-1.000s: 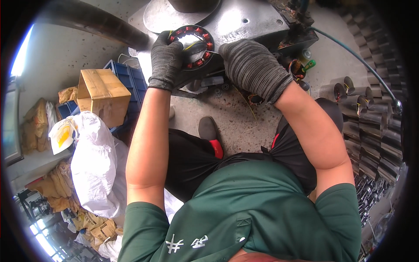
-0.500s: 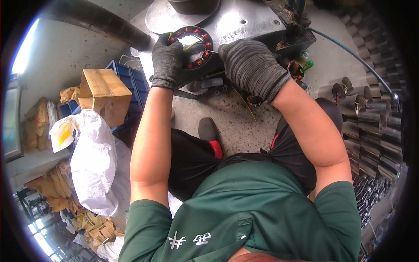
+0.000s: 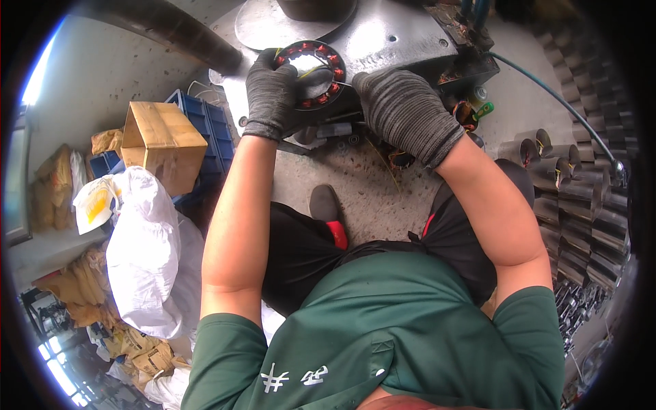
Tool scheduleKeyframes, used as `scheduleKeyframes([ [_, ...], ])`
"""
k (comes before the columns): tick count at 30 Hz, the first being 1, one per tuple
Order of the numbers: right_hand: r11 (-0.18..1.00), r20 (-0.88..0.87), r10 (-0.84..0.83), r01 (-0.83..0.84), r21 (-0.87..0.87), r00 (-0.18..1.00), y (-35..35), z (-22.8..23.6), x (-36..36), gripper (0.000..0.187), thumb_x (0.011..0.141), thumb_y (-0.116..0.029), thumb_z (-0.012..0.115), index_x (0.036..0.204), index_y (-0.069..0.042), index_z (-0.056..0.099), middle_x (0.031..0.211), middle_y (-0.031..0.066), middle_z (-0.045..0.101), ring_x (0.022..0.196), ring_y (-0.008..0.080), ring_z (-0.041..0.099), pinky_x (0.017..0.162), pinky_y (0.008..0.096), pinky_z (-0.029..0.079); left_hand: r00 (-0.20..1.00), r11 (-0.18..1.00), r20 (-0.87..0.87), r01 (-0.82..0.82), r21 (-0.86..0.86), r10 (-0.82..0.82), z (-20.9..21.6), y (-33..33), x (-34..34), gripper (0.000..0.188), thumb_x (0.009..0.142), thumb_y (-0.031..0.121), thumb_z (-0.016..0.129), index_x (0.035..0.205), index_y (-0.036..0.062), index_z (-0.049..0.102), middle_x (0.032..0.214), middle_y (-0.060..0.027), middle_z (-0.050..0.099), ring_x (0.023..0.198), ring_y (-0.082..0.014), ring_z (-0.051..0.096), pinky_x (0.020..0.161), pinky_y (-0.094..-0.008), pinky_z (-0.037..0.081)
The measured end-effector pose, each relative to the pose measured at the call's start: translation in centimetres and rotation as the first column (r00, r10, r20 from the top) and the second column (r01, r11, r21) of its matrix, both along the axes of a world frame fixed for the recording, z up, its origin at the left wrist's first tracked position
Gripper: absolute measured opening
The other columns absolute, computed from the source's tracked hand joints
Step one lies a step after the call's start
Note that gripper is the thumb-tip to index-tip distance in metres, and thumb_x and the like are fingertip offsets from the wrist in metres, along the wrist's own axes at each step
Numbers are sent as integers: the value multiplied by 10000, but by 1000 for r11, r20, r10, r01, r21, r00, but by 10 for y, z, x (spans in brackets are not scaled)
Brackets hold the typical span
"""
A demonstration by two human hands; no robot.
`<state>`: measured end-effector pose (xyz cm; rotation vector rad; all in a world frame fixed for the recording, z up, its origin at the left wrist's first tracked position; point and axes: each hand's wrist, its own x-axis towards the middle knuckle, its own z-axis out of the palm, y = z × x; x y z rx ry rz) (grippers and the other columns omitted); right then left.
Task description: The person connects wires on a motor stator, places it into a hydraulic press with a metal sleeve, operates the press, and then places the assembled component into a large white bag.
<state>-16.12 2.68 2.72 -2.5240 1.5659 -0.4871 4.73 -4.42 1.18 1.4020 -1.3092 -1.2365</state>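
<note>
A ring-shaped motor stator (image 3: 331,57), black with red-copper windings around its inner side, is tilted up at the near edge of the metal worktable (image 3: 383,31). My left hand (image 3: 268,96), in a dark grey knit glove, grips its left rim. Yellow wire (image 3: 311,71) crosses the ring's opening. In a matching glove, my right hand (image 3: 408,113) is closed to the right of the stator. From its fingers a thin metal rod (image 3: 346,84) reaches the right side of the windings. The rod's other end is hidden inside the fist.
A round metal plate (image 3: 254,31) lies on the worktable. Blue crates (image 3: 220,130), a cardboard box (image 3: 164,147) and a white sack (image 3: 142,253) stand left. Stacked metal cylinders (image 3: 579,198) fill the right, near a teal hose (image 3: 553,89). Below the table is a green-handled tool (image 3: 484,111).
Both hands and the stator appear slightly farther right and a little lower in the picture, and the worktable has shifted likewise. Both grips are unchanged, with the rod still at the windings.
</note>
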Motion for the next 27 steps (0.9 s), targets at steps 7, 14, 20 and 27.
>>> scheduleKeyframes([
  [7, 990, 213, -126, 108, 91, 969, 2, -25, 12, 161, 939, -62, 568, 1022, -6, 693, 818, 232, 694, 800, 396, 705, 733, 466, 575, 976, 999, 216, -24, -43, 33, -9, -8, 7, 484, 843, 60, 543, 1310, -66, 574, 1095, -247, 704, 933, -291, 721, 791, -414, 626],
  [14, 988, 139, -48, 26, 155, 989, -14, -10, 3, 205, 962, -104, 597, 1114, -42, 720, 871, 244, 700, 795, 387, 699, 748, 440, 577, 963, 993, 254, -73, -88, 93, -26, -18, 13, 471, 822, 127, 580, 1257, -41, 643, 1062, -243, 726, 872, -278, 727, 802, -385, 596],
  [20, 989, -116, -6, 23, 148, 993, -10, 16, 4, 189, 894, -91, 568, 979, -39, 729, 905, 202, 734, 897, 358, 723, 828, 457, 578, 924, 990, 370, -53, -130, 98, -21, -16, 11, 554, 816, 137, 598, 1332, -63, 610, 1115, -253, 720, 980, -300, 711, 896, -368, 554],
  [27, 974, -128, -30, 58, 218, 991, -11, 24, 12, 194, 899, -98, 563, 966, -21, 727, 925, 203, 736, 898, 351, 726, 839, 451, 580, 890, 989, 442, -65, -130, 117, -18, -15, 7, 525, 829, 160, 547, 1303, -50, 630, 1166, -283, 702, 1093, -379, 688, 987, -420, 523],
])
